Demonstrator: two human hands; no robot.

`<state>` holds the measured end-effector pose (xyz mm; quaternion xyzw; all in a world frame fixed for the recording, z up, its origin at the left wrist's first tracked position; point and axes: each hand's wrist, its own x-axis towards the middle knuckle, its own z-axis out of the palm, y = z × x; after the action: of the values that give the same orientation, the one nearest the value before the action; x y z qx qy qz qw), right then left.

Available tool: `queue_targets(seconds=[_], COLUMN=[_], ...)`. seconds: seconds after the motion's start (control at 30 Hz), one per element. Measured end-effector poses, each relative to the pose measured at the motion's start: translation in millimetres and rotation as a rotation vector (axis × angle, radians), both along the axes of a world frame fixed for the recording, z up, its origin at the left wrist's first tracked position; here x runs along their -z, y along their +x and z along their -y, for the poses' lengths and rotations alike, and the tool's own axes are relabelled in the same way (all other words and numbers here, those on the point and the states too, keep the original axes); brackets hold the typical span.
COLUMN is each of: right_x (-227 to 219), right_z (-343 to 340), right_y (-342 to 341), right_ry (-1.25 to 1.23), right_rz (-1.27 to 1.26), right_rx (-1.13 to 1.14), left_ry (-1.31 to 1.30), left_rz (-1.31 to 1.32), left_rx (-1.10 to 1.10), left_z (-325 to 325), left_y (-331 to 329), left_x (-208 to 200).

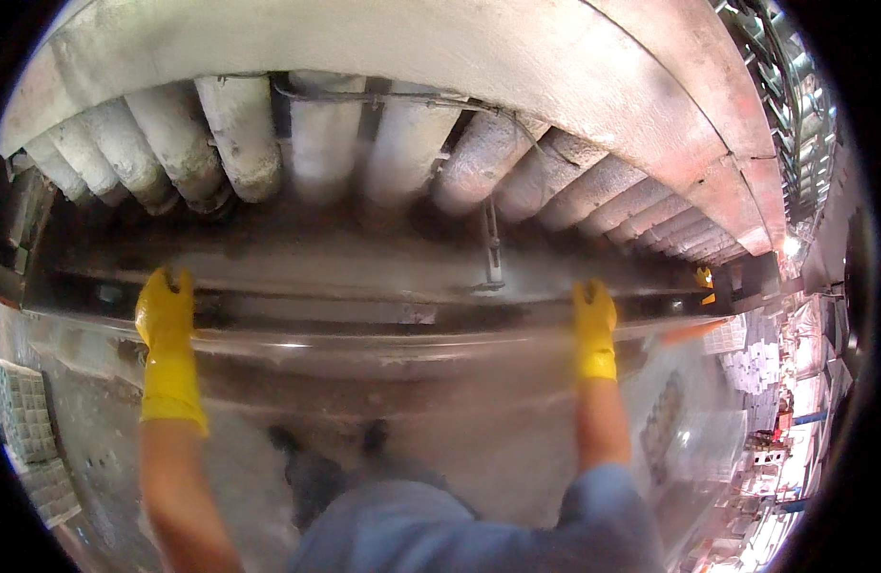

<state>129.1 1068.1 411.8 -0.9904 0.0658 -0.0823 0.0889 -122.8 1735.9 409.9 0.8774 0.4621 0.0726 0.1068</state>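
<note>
Yellow rubber covers both hands, which meet a long, dark bar [316, 310] along the machine's front edge, under a row of pale tubes [326, 143]. Near the bar's left end, the left hand [166, 310] has its fingers partly curled at the bar; whether they grasp it or merely rest there, I cannot tell. Between the hands, a thin bracket [493, 253] stands behind the bar. Toward the bar's right end, the right hand [594, 320] is bent in much the same way, its grip equally unclear. The bar lies at the edge, seemingly not lifted away; handling appears under way, but what is finished or left cannot be judged.
</note>
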Motion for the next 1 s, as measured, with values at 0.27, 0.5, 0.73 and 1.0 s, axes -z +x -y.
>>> queue_targets(seconds=[0.27, 0.5, 0.73, 1.0], right_x=[-3, -13, -11, 43], right_z=[-8, -82, -196, -226], right_y=[-11, -15, -47, 14], right_ry=[0.277, 0.567, 0.312, -0.294], right_rz=[0.138, 0.179, -0.154, -0.484], right_rx=[-0.021, -0.470, -0.968, -0.816], left_ry=[-0.023, -0.016, 0.011, 0.083], left_rz=[-0.051, 0.010, 0.036, 0.195], left_rx=[-0.011, 0.008, -0.027, -0.027], left_z=[10, 30, 51, 66], left_y=[6, 5, -31, -52], left_x=[-21, -8, -17, -17])
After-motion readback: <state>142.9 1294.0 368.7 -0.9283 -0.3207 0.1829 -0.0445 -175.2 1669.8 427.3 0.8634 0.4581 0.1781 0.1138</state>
